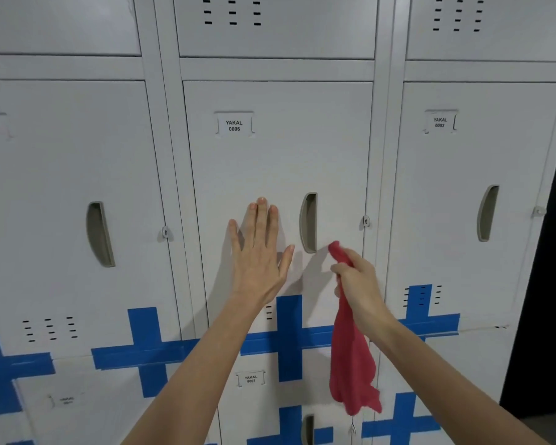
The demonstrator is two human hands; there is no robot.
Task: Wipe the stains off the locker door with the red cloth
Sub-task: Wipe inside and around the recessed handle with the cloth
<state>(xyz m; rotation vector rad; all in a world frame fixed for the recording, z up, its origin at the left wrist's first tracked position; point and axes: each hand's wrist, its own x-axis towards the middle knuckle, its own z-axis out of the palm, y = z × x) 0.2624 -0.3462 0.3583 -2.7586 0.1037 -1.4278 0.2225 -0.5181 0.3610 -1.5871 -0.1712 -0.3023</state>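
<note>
Even, diffuse light from the front — no glare on the pale locker door (pixel 276 162). Soft grey shadows fan out around the left hand (pixel 259 252) and beside the recessed handle (pixel 308 223). Wide-angle bowing of vertical edges toward both sides; left-edge labels smeared, centre label sharp. Far right edge falls to black.

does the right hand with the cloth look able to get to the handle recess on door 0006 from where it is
Probably yes. The right hand holds the red cloth just below and right of the handle recess, with nothing between them. The left hand lies flat on the door, left of the recess, out of the way.
</note>
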